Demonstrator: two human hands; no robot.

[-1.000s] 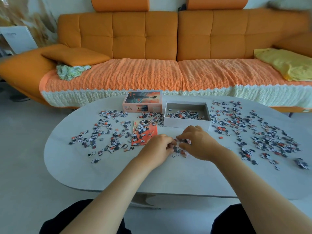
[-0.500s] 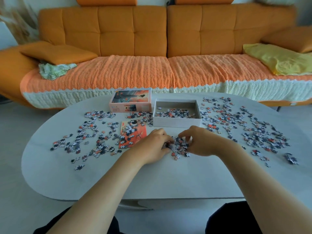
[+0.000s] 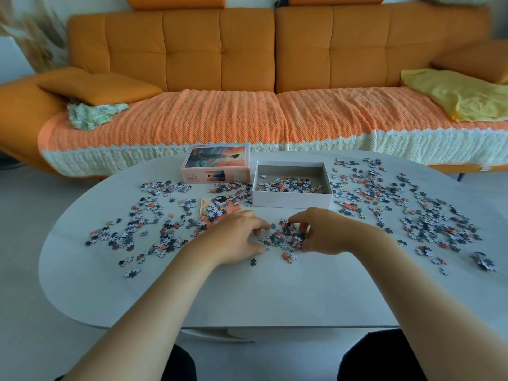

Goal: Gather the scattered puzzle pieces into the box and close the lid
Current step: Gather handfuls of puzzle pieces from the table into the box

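A small heap of puzzle pieces lies on the grey table in front of the open white box. My left hand rests on the table at the heap's left edge, its curved fingers touching the pieces. At the heap's right side, my right hand cups it with fingertips and thumb on the pieces. Neither hand lifts anything. The box holds a layer of pieces. Its lid, printed with a picture, lies to the left of the box.
Many loose pieces are spread over the table's left half, and more loose pieces cover the right half. An orange picture card lies under some pieces beside the box. An orange sofa stands behind the table.
My hands, pressed together over the heap a second ago, have drawn slightly apart, so the heap shows between them. The camera has shifted a little.
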